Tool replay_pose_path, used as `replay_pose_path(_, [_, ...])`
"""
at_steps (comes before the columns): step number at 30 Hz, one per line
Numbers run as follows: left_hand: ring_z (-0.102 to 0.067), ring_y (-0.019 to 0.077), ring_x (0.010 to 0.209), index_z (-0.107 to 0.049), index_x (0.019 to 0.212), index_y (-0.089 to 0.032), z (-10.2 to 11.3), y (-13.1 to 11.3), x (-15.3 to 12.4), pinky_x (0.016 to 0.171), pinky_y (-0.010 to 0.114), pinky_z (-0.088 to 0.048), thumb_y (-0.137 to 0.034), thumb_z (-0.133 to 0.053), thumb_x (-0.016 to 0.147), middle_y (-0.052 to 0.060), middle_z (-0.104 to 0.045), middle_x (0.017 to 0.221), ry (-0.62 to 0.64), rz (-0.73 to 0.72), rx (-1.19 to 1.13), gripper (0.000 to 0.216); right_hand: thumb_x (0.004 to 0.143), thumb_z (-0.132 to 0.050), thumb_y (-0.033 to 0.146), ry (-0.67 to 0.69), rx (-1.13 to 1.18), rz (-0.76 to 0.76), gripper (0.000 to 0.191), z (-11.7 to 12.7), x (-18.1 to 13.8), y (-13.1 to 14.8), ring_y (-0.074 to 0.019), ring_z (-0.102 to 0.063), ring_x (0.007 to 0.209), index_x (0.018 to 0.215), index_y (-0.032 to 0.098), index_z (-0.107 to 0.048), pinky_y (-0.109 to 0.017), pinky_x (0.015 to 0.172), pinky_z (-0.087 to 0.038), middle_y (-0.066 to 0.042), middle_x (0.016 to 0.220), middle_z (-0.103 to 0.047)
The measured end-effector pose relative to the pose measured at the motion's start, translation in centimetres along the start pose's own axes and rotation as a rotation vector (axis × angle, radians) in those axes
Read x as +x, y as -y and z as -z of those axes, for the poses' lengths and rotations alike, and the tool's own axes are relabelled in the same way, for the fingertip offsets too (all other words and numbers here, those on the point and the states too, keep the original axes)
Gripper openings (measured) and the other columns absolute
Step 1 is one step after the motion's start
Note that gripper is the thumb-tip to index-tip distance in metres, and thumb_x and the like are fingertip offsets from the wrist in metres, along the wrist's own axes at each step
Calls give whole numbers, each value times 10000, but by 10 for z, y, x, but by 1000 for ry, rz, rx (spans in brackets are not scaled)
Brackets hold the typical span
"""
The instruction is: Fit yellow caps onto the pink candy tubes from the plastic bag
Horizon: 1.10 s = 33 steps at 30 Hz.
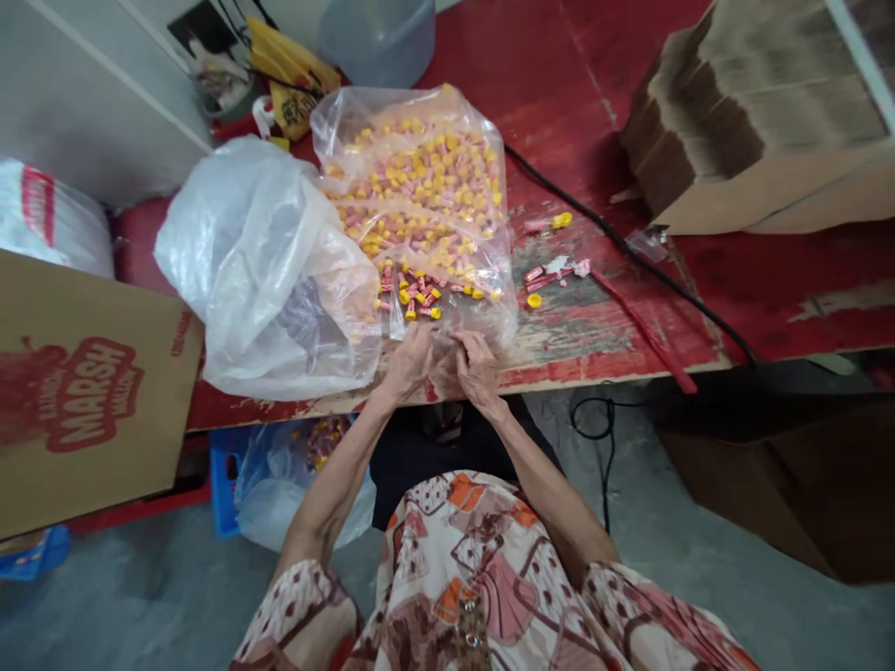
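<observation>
A large clear plastic bag (482,224) lies on the red table, full of small pink tubes with yellow caps. Several of these tubes (416,296) show uncovered at its near opening. Just in front of them, by the table's front edge, my left hand (411,362) is closed, its thumb and fingers pinched together. My right hand (476,371) faces it a short gap away, also with the fingers pinched. Clear plastic lies under and between both hands. Whatever the fingertips hold is too small and blurred to name.
A crumpled translucent bag (272,270) sits left of the tubes. Loose tube pieces (552,270), a red strip (650,335) and a black cable (629,228) lie right. Cardboard stacks (783,177) stand far right, a printed carton (90,391) left, a grey basin (381,42) behind.
</observation>
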<state>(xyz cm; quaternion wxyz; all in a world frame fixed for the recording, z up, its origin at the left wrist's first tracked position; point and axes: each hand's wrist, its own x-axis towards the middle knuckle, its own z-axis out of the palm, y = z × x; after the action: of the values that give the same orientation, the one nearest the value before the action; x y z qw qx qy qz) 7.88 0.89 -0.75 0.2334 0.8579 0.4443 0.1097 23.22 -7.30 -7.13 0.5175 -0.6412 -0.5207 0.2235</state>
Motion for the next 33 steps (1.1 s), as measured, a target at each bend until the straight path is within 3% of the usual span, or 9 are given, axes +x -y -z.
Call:
replay_pose_path(4, [-648, 284, 1263, -505, 1497, -144, -12, -1, 0, 1068, 388, -548, -168, -478, 971, 176, -624, 1396, 12, -38, 107, 527, 998, -420, 162, -4, -4, 15, 350, 1, -1, -1, -241, -687, 1099, 1167, 208, -722, -398, 1004, -551, -108, 1163, -743])
replay_pose_path(8, [-609, 278, 1353, -483, 1513, -155, -22, 1, -2, 1177, 436, -498, -154, -494, 958, 173, -624, 1442, -81, -65, 47, 555, 1001, -417, 169, -21, 18, 47, 349, 1, -3, -4, -245, -685, 1091, 1162, 203, -724, -408, 1004, -551, -111, 1141, -743])
replay_pose_path(14, [-640, 272, 1267, -508, 1497, -185, -36, -11, -5, 1115, 456, -546, -74, -483, 898, 136, -663, 1336, -183, -89, -60, 609, 1014, -431, 202, -49, -43, 77, 325, 2, -2, -10, -237, -679, 1073, 1184, 220, -707, -408, 998, -561, -101, 1131, -727])
replay_pose_path(19, [-647, 272, 1265, -482, 1518, -196, -41, -14, -7, 1084, 442, -567, -97, -483, 933, 139, -646, 1348, -288, -44, -110, 594, 1014, -429, 209, -32, -112, 170, 357, -4, 25, -15, -259, -639, 1194, 1284, 217, -663, -459, 1072, -535, -134, 1260, -680])
replay_pose_path(24, [-715, 217, 1031, -561, 1413, -190, -38, -11, -14, 969, 377, -612, -79, -518, 898, 111, -691, 1248, -250, -46, -186, 529, 1028, -393, 206, 137, -194, 256, 368, -20, 59, -17, -271, -621, 1208, 1282, 204, -659, -469, 1050, -537, -147, 1264, -670])
replay_pose_path(28, [-708, 168, 947, -582, 1394, -217, -18, 3, -64, 917, 307, -604, -133, -524, 950, 86, -699, 1249, -452, 46, -202, 456, 1061, -424, 273, 269, -209, 296, 295, -21, 65, -19, -265, -642, 1065, 1204, 211, -674, -435, 959, -551, -127, 1161, -696])
replay_pose_path(33, [-683, 209, 884, -659, 1219, -204, -19, 52, -189, 882, 347, -589, -227, -504, 978, 80, -703, 1029, -714, 445, 41, 287, 1067, -424, 294, 213, -227, 273, 295, -17, 47, -19, -262, -639, 1050, 1197, 221, -679, -418, 919, -540, -113, 1164, -693])
